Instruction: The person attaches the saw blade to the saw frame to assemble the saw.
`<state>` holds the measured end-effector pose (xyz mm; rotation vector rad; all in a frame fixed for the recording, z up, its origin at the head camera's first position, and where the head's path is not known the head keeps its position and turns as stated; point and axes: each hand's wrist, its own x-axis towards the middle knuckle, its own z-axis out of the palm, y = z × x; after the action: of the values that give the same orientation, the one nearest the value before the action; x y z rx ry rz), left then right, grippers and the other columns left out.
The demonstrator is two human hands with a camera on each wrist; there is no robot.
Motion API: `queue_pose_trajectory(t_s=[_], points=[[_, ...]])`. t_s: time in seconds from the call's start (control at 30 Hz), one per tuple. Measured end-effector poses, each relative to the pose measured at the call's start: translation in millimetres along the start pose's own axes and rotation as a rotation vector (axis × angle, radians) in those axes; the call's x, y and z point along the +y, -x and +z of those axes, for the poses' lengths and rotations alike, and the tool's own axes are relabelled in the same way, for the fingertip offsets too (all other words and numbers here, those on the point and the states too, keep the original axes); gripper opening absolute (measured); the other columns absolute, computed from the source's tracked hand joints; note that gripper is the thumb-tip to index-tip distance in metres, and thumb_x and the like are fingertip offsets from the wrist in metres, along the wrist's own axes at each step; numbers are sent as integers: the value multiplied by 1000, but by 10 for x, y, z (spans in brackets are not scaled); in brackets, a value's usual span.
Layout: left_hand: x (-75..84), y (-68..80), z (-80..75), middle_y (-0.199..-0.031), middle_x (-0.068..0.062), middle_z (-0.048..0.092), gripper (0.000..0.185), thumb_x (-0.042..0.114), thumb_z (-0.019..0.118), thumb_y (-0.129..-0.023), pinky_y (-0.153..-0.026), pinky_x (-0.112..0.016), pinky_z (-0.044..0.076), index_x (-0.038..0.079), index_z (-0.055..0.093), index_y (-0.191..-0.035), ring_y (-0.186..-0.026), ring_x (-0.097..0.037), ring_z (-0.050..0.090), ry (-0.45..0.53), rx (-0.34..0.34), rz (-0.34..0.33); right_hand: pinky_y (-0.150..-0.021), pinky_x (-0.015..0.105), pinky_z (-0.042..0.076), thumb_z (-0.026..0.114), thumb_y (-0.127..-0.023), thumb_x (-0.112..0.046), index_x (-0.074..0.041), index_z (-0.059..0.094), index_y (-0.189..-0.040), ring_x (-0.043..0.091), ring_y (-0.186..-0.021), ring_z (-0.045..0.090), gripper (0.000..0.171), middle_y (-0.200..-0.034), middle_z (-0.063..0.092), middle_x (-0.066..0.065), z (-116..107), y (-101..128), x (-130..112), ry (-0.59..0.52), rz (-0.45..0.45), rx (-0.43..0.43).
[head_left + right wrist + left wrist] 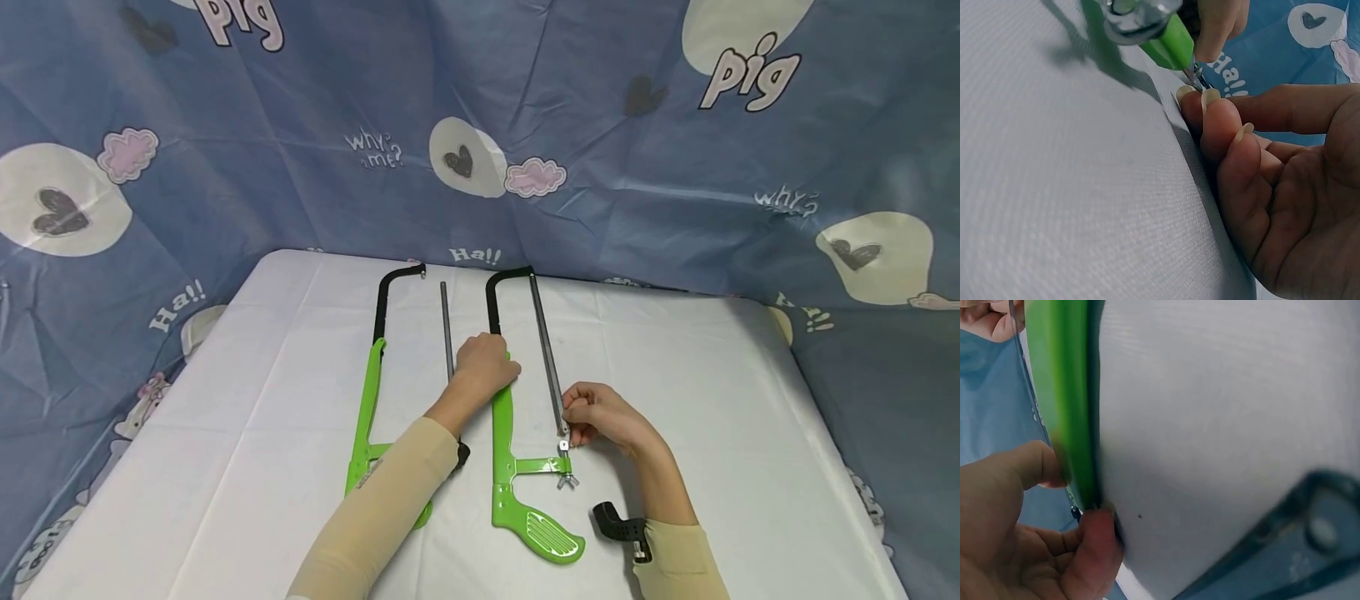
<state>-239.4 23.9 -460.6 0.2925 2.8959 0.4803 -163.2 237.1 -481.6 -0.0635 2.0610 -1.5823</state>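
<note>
A green and black hacksaw (501,450) lies lengthwise on the white table (712,400), handle toward me. My left hand (491,358) grips its back bar where green meets black. In the left wrist view, thumb and fingers curl round the green bar (1063,394). My right hand (573,417) pinches the near end of the saw blade (546,350) just above the green crossbar and its wing nut (567,481). In the right wrist view my fingertips (1200,100) sit at the blade's end beside the wing nut (1141,15).
A second green and black hacksaw frame (369,400) without a blade lies to the left, with a loose blade (447,333) between the two saws. A blue patterned cloth (675,167) hangs behind and around the table.
</note>
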Motion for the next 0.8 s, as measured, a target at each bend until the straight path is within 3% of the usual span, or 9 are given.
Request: queue_pose_trajectory(t_s=[0.3, 0.47, 0.63, 0.8], points=[[-22, 1, 31, -50, 2, 44, 39, 18, 63, -86, -45, -26, 37, 16, 44, -52, -47, -14, 45, 3, 19, 13, -53, 28, 53, 57, -91, -2, 13, 50, -109, 14, -53, 59, 24, -66, 60, 5, 23, -16, 8, 1, -14, -3], [-51, -12, 13, -55, 0, 48, 36, 21, 64, -87, -46, -26, 39, 15, 47, -56, -49, -15, 47, 5, -2, 3, -54, 28, 53, 57, -92, -3, 11, 51, -108, 14, -53, 60, 22, -67, 60, 5, 23, -24, 2, 2, -5, 7], [-111, -16, -28, -62, -3, 48, 30, 21, 63, -88, -51, -27, 38, 13, 49, -62, -55, -18, 46, 84, -17, -1, -55, 28, 53, 56, -92, -3, 11, 52, -108, 14, -54, 60, 21, -68, 61, 6, 8, -18, 13, 9, 2, 9], [-115, 52, -98, -65, -5, 52, 26, 19, 59, -89, -52, -29, 39, 12, 52, -65, -57, -20, 48, 90, -12, 20, -55, 28, 53, 56, -93, -4, 11, 51, -109, 13, -54, 59, 23, -70, 60, 7, 1, -5, 20, 8, -8, 0]])
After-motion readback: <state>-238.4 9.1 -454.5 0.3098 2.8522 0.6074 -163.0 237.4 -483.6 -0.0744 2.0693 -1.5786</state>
